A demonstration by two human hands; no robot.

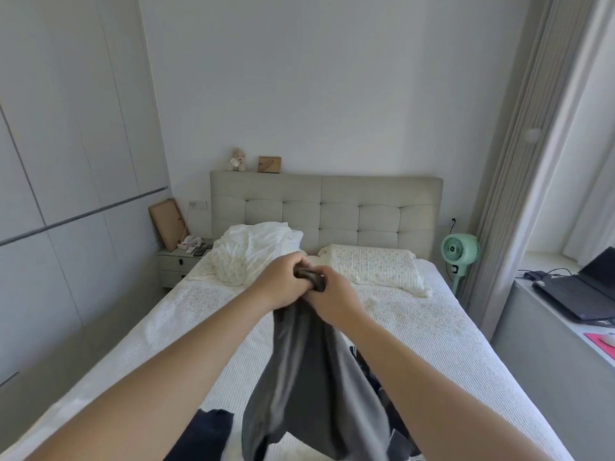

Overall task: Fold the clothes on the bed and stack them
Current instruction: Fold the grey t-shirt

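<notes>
While it hangs above the middle of the bed (416, 331), the dark grey garment (309, 377) is bunched at its top edge, where the left hand (283, 279) and the right hand (332, 294) both grip it with curled fingers, close together. Its lower part drapes toward other dark clothes (206, 430) at the near end of the white striped sheet. Two pillows (369, 264) lie before a tufted headboard (332, 207). A mint-green fan (460, 249) stands at the right, near a laptop (585, 291) on the tabletop (532, 327). No readable writing shows.
</notes>
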